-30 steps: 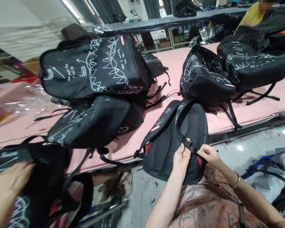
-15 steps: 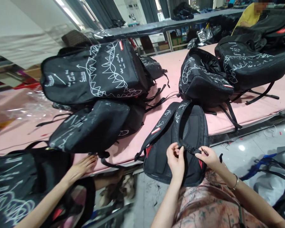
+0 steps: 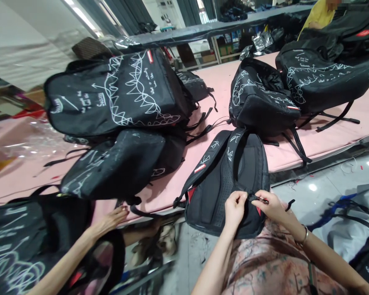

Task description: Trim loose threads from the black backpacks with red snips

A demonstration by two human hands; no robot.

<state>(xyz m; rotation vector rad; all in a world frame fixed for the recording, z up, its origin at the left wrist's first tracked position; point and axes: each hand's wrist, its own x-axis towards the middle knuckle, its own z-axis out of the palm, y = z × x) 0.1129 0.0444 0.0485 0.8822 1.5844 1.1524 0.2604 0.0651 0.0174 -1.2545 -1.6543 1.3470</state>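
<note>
A black backpack (image 3: 199, 205) rests back-side up across the table's front edge and against my lap, its padded shoulder straps (image 3: 230, 153) printed with white scribbles. My left hand (image 3: 236, 207) is closed in a pinch on the lower end of one shoulder strap, by its black buckle. Just beside it, my right hand (image 3: 269, 205) is closed on the strap's webbing. A small dark metal tool, perhaps thread snips (image 3: 263, 200), sticks out of the right hand's fingers; its full shape is hidden.
Black printed backpacks (image 3: 132, 92) are piled on the pink table (image 3: 218, 90) at left, and others (image 3: 264, 98) stand at right. A co-worker's hand (image 3: 113, 217) lies at the table edge to my left. Another person (image 3: 315, 16) in yellow is at the far right.
My left hand has moved right along the strap, closer to my right hand. Both hands now meet near the buckle. The co-worker's hand has shifted slightly right.
</note>
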